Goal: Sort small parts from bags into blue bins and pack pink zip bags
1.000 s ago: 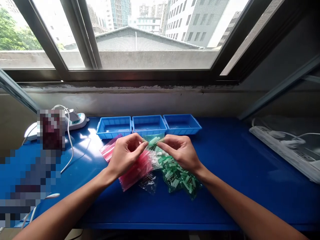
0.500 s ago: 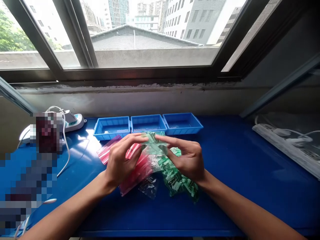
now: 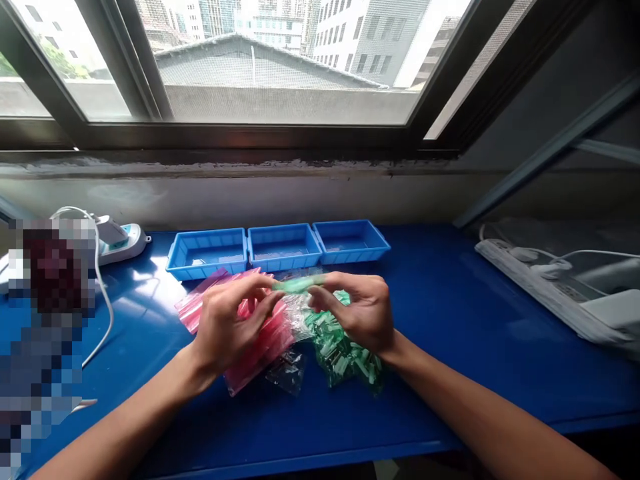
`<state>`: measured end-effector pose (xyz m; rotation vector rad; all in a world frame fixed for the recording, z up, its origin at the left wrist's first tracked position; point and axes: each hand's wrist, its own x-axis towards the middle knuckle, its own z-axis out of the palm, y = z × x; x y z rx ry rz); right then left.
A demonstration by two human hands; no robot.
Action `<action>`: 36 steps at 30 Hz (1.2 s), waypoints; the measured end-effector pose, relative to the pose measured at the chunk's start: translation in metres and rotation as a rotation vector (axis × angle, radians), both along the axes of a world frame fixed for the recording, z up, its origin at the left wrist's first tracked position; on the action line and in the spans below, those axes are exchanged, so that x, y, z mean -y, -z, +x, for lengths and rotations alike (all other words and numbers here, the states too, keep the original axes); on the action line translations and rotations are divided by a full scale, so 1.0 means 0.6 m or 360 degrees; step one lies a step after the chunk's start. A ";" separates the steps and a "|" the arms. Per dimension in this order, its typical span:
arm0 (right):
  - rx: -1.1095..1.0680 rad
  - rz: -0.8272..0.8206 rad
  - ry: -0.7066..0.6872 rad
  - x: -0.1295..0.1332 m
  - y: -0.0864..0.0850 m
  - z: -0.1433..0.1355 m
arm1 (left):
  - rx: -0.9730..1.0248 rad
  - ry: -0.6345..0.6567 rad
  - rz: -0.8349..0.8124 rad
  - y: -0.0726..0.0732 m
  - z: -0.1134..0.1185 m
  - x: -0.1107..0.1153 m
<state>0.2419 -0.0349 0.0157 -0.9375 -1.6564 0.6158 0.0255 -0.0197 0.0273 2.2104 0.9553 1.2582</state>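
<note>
Your left hand (image 3: 225, 323) and right hand (image 3: 361, 308) pinch a small green bag (image 3: 299, 285) between them by its ends. Its long axis runs crosswise, from one hand to the other; blur hides which way its opening faces. Pink bags (image 3: 260, 350) lie beneath your left hand, a green heap (image 3: 340, 353) beneath your right. Beyond both hands, three blue trays (image 3: 285, 261) line the counter (image 3: 430, 307).

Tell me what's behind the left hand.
Pink plastic shows on both sides of the left hand; whatever lies directly behind it is covered and can't be seen.
</note>
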 end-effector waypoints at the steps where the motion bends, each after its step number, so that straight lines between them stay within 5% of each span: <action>1: -0.0017 -0.0089 -0.0003 0.000 -0.002 -0.001 | 0.0043 0.0017 -0.0180 -0.002 0.002 0.001; 6: -0.0152 -0.0450 -0.0139 0.000 -0.005 -0.007 | 0.0252 0.0060 -0.0804 -0.017 0.008 0.006; 14: -0.0222 -0.0567 -0.0137 -0.001 0.000 -0.008 | 0.0343 0.0100 -0.1002 -0.017 0.008 0.000; 20: -0.0165 -0.0486 -0.0063 -0.003 0.005 -0.006 | 0.0353 0.0058 -0.0844 -0.008 0.009 0.002; 29: 0.0051 -0.0016 0.0104 0.006 0.005 -0.002 | 0.0152 -0.0117 0.0048 0.005 0.002 0.004; 36: 0.0157 0.0129 0.0185 0.006 0.004 0.003 | 0.0150 -0.0098 0.0144 0.008 0.001 0.003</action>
